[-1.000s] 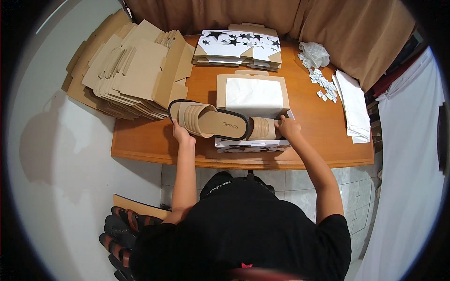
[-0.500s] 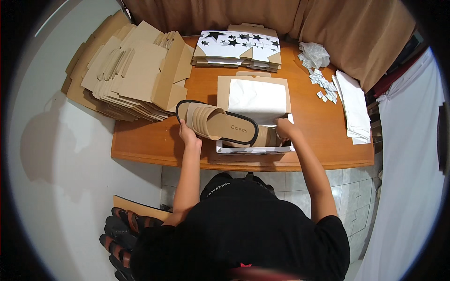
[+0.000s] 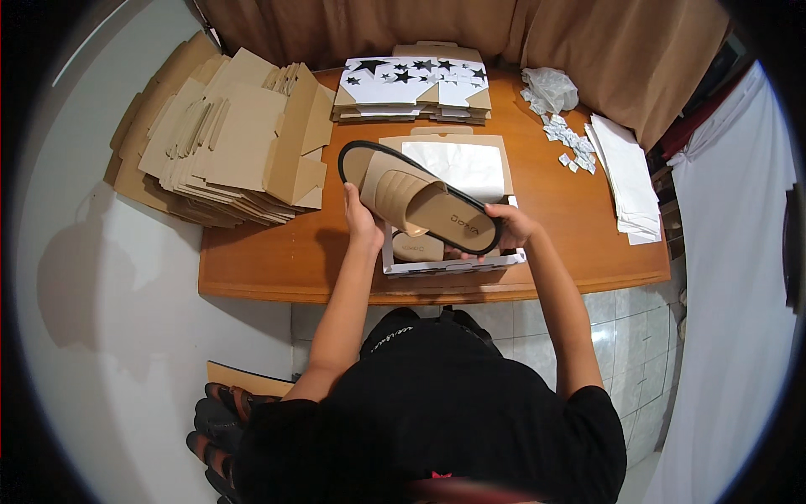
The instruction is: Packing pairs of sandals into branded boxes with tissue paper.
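Observation:
A tan slide sandal [image 3: 457, 217] with a black edge is held up between my two hands, tilted across the box. My left hand [image 3: 362, 220] grips its side near the toe end. At the heel end my right hand [image 3: 512, 225] pinches the sole, thumb on top and fingers beneath. Below it stands an open shoe box [image 3: 453, 268], white outside with dark marks. Another tan sandal [image 3: 417, 246] lies in the box, partly hidden by the held one. White tissue paper [image 3: 466, 165] drapes over the box's raised brown lid.
Flattened brown cardboard boxes [image 3: 243, 139] are stacked at the left. Folded star-printed boxes [image 3: 411, 84] lie at the back. A clear plastic bag [image 3: 550, 90], small white packets [image 3: 571, 143] and white paper sheets [image 3: 625, 176] lie right. Dark sandals [image 3: 220, 420] sit lower left.
The sandal has been raised and shifted right, its toe end tipping farther from me. My right hand has come out of the box and taken hold of the heel end.

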The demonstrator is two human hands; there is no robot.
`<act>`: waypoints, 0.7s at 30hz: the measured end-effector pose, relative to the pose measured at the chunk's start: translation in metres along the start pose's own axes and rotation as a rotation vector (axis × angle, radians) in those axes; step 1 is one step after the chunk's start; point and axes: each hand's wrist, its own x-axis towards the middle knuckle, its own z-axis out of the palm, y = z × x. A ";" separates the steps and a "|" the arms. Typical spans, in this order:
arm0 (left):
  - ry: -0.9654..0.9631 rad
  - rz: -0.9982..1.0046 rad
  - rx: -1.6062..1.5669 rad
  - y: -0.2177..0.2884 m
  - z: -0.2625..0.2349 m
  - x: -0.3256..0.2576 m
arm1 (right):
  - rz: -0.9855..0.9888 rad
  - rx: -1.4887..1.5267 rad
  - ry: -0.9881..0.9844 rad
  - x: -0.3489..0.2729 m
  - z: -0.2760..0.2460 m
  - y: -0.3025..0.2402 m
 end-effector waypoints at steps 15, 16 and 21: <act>-0.178 -0.321 0.482 -0.007 -0.016 -0.007 | -0.174 -1.348 0.429 -0.062 -0.008 -0.025; -0.172 -0.317 0.478 -0.011 -0.018 -0.006 | -0.202 -1.329 0.412 -0.060 -0.008 -0.021; -0.060 -0.111 0.285 -0.012 -0.003 0.002 | -0.339 -1.266 0.415 -0.046 -0.015 -0.016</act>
